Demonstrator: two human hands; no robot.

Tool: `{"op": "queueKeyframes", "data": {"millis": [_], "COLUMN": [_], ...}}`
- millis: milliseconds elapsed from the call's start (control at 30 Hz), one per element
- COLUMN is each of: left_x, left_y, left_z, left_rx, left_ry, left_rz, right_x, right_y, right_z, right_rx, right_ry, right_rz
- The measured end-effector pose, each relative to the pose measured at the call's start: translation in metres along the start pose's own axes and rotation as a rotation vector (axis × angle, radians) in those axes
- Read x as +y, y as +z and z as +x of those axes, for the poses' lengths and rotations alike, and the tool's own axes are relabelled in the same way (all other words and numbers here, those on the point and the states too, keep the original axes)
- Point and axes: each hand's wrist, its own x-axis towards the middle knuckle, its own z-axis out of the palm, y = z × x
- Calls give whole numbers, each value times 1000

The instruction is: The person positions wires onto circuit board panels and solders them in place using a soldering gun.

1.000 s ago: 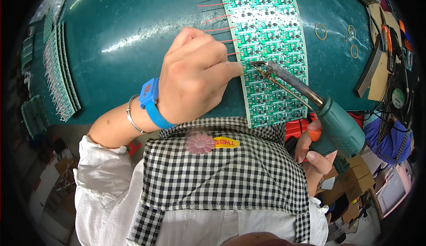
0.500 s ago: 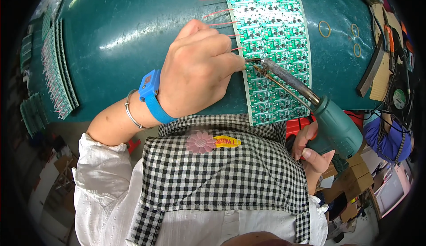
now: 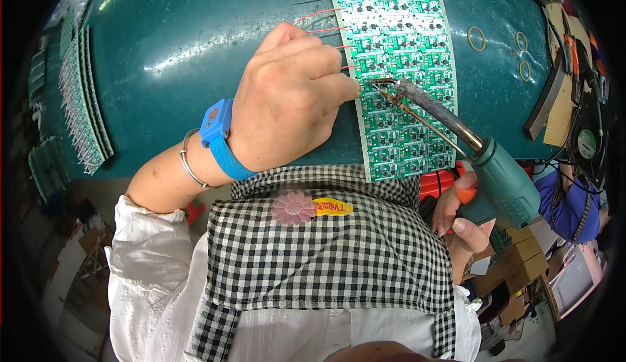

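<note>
A panel of green circuit boards point(image 3: 438, 68) lies on the bench, with several thin red wires point(image 3: 317, 13) sticking out from its left edge. My left hand point(image 3: 290, 98), wearing a blue wrist strap point(image 3: 225, 143), is closed in a pinch at that edge; whatever is between the fingertips is hidden. My right hand point(image 3: 471, 228) grips the handle of a green soldering gun point(image 3: 505, 179) with an orange trigger point(image 3: 465, 196). Its dark bent tip is over the boards, just right of my left fingertips. A thin metal tube runs under the barrel toward the tip.
Stacked wired board panels point(image 3: 88, 107) stand at the left of the green bench point(image 3: 176, 68). Rubber bands point(image 3: 476, 39) lie right of the panel. Tools and a dark bar point(image 3: 545, 104) crowd the right edge. A person in blue point(image 3: 568, 209) is at far right.
The soldering gun has shifted right, and its tip is now slightly apart from my left fingertips. The orange trigger has come into view. My left hand stays pinched at the panel's edge.
</note>
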Motion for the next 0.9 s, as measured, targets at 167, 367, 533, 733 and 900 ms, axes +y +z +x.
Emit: {"op": "queueKeyframes", "data": {"millis": [167,367,533,733,900], "left_x": [3,16,21,17,18], "left_y": [-1,-14,-2,7,7], "left_z": [0,2,-9,-13,-13], "left_rx": [-5,3,49,57,48], "left_ry": [-9,-11,-43,-47,-59], "left_rz": [23,93,57,73,71], "right_x": [1,2,5,9,12], "right_y": [-5,-13,-14,-14,-11], "right_z": [1,-6,-13,-18,-20], "right_rx": [-37,-51,-5,-26,70], "right_ry": [-38,-49,-21,-13,0], "right_rz": [26,51,70,78,41]}}
